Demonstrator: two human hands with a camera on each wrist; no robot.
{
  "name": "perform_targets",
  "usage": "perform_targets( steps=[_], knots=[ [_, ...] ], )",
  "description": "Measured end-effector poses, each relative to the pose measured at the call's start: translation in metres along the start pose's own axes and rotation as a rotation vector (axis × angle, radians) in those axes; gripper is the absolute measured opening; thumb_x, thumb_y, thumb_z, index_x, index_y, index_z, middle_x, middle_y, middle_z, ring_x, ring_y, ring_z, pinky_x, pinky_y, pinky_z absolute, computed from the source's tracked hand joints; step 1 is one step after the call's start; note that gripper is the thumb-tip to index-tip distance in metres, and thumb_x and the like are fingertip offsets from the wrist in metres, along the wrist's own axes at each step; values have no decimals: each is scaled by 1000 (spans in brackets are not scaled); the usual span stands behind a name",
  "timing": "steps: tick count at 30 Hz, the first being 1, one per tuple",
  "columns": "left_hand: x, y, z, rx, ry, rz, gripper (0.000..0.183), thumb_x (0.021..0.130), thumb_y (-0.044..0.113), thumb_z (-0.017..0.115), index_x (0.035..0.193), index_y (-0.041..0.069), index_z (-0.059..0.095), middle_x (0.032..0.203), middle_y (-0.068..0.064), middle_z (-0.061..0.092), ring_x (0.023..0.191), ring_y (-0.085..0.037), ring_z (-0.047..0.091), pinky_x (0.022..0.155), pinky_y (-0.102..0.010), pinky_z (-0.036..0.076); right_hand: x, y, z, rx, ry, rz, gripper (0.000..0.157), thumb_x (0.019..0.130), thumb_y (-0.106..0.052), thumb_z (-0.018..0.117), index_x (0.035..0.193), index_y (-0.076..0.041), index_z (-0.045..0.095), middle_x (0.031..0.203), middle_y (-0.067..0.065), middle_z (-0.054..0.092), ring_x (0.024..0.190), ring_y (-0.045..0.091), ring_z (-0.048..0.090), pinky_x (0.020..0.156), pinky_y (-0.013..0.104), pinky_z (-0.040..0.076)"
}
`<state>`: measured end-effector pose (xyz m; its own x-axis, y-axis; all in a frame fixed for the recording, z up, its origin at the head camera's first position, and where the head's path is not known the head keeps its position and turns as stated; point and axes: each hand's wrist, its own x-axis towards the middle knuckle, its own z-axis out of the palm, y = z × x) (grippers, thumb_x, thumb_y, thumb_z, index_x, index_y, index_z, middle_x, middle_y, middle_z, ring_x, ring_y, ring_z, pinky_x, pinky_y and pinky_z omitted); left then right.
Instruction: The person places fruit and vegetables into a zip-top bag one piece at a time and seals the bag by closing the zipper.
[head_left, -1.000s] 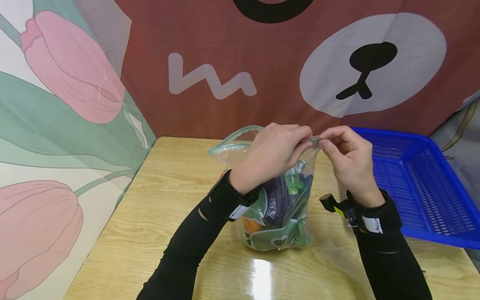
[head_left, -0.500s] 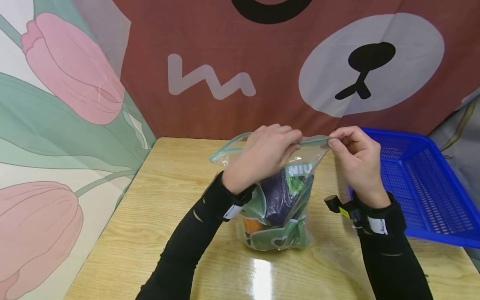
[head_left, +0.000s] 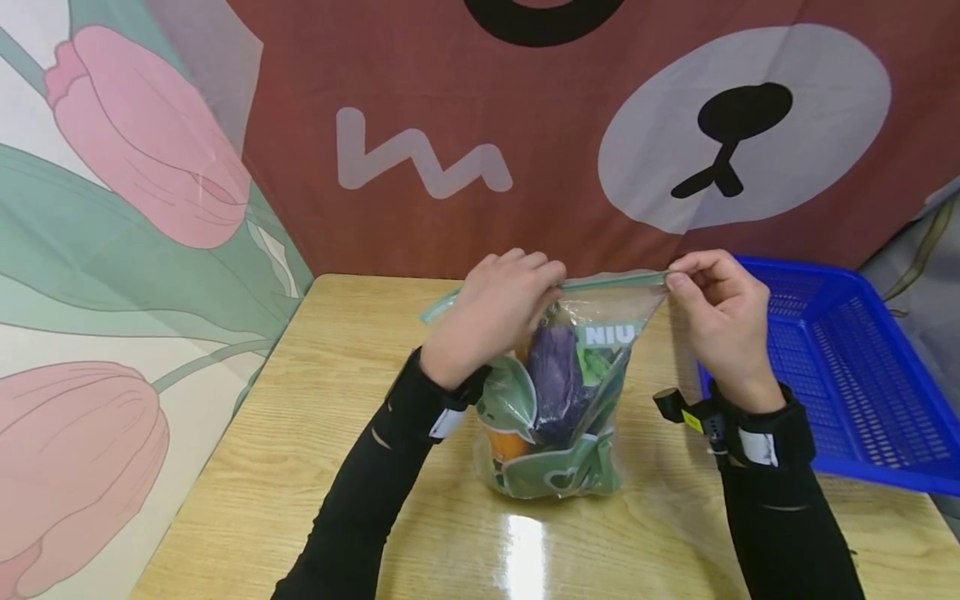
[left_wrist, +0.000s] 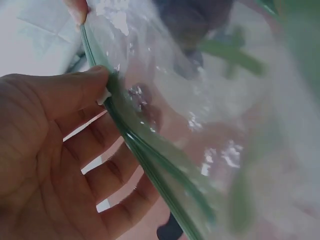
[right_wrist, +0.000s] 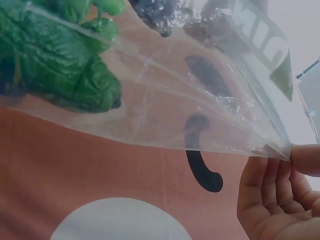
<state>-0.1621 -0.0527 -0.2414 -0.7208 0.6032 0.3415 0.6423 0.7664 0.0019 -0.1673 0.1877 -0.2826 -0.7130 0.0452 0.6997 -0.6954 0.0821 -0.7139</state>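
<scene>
A clear zip bag with green print and the letters NIU stands upright on the table. Inside it are a purple eggplant, something orange and a wrinkled dark green vegetable. My left hand pinches a small white slider on the bag's green seal. Past the slider, towards the left corner, the two seal strips stand apart; on the other side they look joined. Between thumb and forefinger, my right hand pinches the bag's top right corner, holding the seal taut.
To the right, a blue plastic basket sits on the wooden table, close to my right hand. Behind the table hangs a brown cloth with a bear face; a tulip-print cloth is on the left.
My left hand has slid leftwards along the seal, away from my right hand. The right hand has shifted slightly right with the corner. More of the seal now lies straight between them.
</scene>
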Motion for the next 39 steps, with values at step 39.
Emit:
perform_targets(
  steps=[39],
  knots=[
    [-64, -50, 6, -169, 14, -223, 9, 98, 18, 51, 94, 10, 53, 75, 1, 49, 61, -15, 46, 54, -30, 37, -1, 13, -14, 206, 112, 172, 8, 87, 9, 57, 89, 8, 64, 81, 8, 65, 70, 15, 56, 67, 19, 46]
  ],
)
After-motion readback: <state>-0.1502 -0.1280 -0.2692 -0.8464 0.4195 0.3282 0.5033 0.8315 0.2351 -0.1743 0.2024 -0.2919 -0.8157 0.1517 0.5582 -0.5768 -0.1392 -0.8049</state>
